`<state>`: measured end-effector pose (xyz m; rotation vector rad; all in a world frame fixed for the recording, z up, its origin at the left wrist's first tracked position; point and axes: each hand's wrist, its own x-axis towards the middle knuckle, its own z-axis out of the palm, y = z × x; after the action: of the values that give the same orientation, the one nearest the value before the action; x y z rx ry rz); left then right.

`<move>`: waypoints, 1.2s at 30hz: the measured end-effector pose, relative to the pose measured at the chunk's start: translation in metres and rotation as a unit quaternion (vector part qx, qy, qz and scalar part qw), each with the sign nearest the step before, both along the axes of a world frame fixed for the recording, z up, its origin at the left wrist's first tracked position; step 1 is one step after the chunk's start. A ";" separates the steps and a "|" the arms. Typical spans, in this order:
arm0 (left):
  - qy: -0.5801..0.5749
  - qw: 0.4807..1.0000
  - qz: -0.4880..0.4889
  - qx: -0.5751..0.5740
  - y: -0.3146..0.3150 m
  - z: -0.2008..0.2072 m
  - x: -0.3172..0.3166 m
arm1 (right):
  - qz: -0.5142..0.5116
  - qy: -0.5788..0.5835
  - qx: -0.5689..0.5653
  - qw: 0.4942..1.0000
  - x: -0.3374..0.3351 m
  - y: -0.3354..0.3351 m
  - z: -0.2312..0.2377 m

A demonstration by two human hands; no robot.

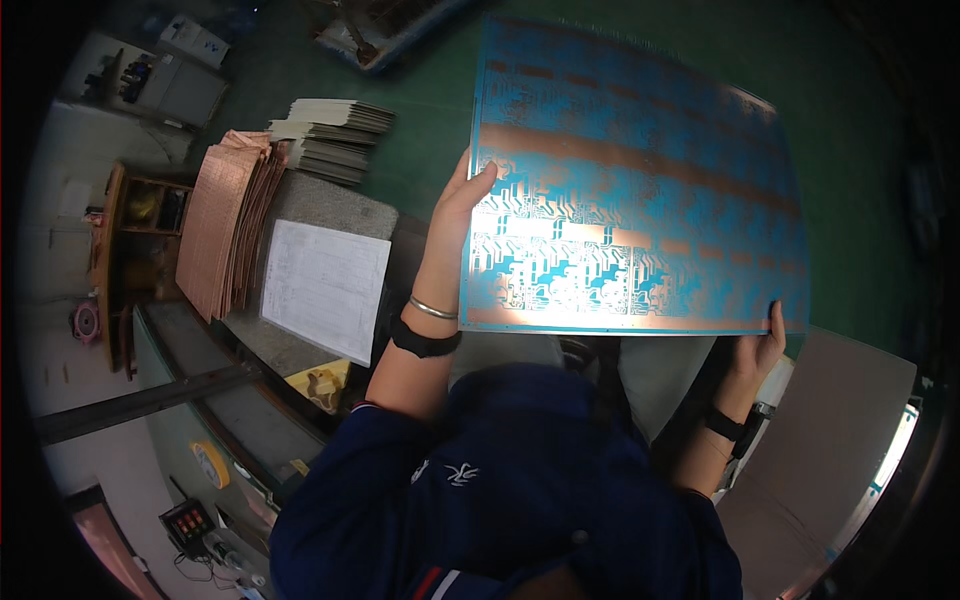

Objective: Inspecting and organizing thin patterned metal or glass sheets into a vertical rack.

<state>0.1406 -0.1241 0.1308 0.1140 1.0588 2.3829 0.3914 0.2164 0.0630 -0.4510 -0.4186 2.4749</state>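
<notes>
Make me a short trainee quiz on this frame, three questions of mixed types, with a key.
1. True or false: the left hand holds the panel while the right hand is free.
2. Immediately right of the copper-coloured stack in the picture lies:
A) a red mug
B) a white sheet
C) a hammer
3. Fill in: the metal bangle is on the ____ wrist.

Key: 1. False; both hands hold it. 2. B. 3. Left.
</notes>
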 end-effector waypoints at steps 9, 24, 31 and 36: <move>0.046 0.994 0.045 -0.084 -0.029 -0.010 -0.014 | -0.005 0.013 0.040 0.999 -0.010 -0.025 0.015; 0.043 0.990 0.085 -0.103 -0.030 -0.025 -0.024 | -0.048 -0.055 0.147 0.986 -0.039 -0.055 0.053; -0.134 0.987 0.036 0.077 0.075 -0.078 0.008 | -0.049 -0.139 0.299 0.943 -0.078 -0.170 0.044; -0.022 0.968 -0.221 -0.120 0.131 -0.080 0.000 | -0.273 -0.297 0.494 0.770 -0.080 -0.070 0.088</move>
<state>0.1410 0.0068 0.0510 0.1872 1.1545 1.8391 0.3113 0.1463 0.1514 -0.7315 -1.4899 1.2191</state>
